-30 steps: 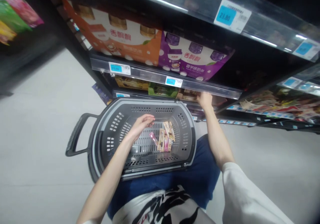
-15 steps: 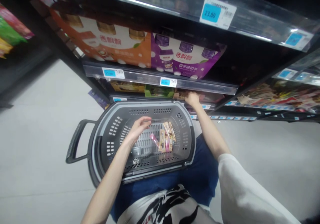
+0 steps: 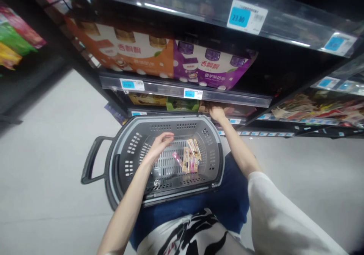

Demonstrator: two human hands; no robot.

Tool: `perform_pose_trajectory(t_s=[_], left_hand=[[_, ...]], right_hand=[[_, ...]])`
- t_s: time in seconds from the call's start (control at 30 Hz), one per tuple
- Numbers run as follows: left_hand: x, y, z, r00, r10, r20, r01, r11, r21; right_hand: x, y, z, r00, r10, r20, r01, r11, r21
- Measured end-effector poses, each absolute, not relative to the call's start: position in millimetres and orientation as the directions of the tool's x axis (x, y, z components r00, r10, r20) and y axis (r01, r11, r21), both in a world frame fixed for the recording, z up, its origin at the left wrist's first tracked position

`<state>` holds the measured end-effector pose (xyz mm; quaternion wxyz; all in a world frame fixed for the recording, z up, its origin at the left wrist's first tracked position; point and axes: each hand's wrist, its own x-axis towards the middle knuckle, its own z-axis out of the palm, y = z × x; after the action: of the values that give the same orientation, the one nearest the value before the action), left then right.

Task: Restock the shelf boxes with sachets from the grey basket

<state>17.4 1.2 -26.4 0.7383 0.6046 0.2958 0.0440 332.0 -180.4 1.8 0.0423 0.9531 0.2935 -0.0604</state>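
Observation:
My left hand (image 3: pixel 160 145) hovers over the grey shopping basket (image 3: pixel 212 179), its fingers stretched out and nothing in them. Inside the basket, toward its right end, lie several beige stick packets (image 3: pixel 186 160) and a pink packet (image 3: pixel 177 158). My right hand (image 3: pixel 217 113) reaches into a brownish box (image 3: pixel 203 106) on the low shelf, just beyond the basket's far rim. Its fingertips are hidden there, so I cannot see whether they hold anything. Left of that box stands a green open box (image 3: pixel 182 104).
Orange (image 3: pixel 153 65) and purple (image 3: pixel 214 79) drink multipacks stand on the shelf above, whose clear front edge (image 3: pixel 227 98) overhangs my right hand. The basket's handle (image 3: pixel 92 162) sticks out left. Packaged goods (image 3: pixel 321 107) fill a shelf at right. Grey floor (image 3: pixel 51 171) lies on both sides.
The view has shifted slightly, so the basket and shelves appear a little further right. Both hands keep nearly the same positions, the left over the basket and the right at the low shelf.

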Motion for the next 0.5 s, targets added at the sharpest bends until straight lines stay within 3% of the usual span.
perform_pose_trajectory(t_s=[0.2, 0.33, 0.43, 0.5], left_hand=[[17.8, -1.9, -20.8, 0.814, 0.44, -0.379, 0.266, 0.297, 0.917], [21.6, -2.4, -20.8, 0.786, 0.505, -0.355, 0.212, 0.32, 0.923], [24.7, -1.6, -19.9, 0.74, 0.577, -0.346, 0.162, 0.346, 0.924], [25.9, -0.3, -18.4, 0.707, 0.616, -0.347, 0.134, 0.365, 0.921]], right_hand=[[320.7, -174.5, 18.4, 0.811, 0.565, -0.151, 0.58, -0.81, 0.086], [301.4, -172.0, 45.5, 0.765, 0.641, -0.063, 0.644, -0.76, 0.09], [274.6, -175.0, 63.3, 0.624, 0.779, 0.06, 0.782, -0.621, -0.055], [249.9, -173.9, 63.9, 0.524, 0.85, 0.048, 0.842, -0.509, -0.181]])
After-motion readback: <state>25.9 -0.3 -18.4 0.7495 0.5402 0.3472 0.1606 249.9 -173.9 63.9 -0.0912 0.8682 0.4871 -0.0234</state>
